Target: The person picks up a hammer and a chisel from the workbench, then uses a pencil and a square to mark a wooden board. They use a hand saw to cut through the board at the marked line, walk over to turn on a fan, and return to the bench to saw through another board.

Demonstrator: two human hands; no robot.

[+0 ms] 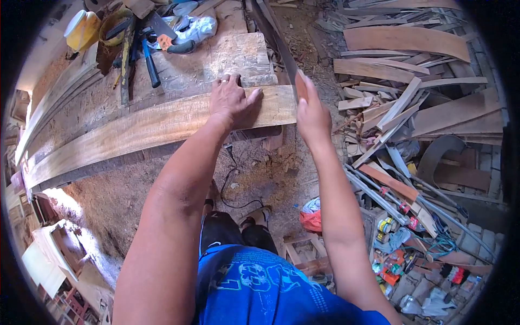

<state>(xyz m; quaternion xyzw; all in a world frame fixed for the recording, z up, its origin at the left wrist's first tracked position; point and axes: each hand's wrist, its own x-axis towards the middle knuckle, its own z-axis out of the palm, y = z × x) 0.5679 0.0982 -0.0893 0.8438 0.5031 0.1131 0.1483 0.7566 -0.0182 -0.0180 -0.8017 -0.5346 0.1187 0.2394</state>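
Observation:
My left hand (pixel 234 101) presses down on a long, gently curved wooden board (pixel 135 125), fingers spread near its right end. The board lies along the front edge of a worn wooden workbench (pixel 227 51). At the board's right end, my right hand (pixel 314 115) is closed round the brown handle of what looks like a handsaw (pixel 287 53). Its long dark blade points away from me, past the board's end. My fingers hide part of the handle.
On the bench lie a blue-handled hammer (pixel 151 62), another saw with an orange and black handle (pixel 176 44), a plastic bag (pixel 197 30) and a yellow container (pixel 82 31). Curved boards (pixel 406 40) and offcuts are piled at right. A black cable (pixel 235 203) crosses the sawdust-covered floor.

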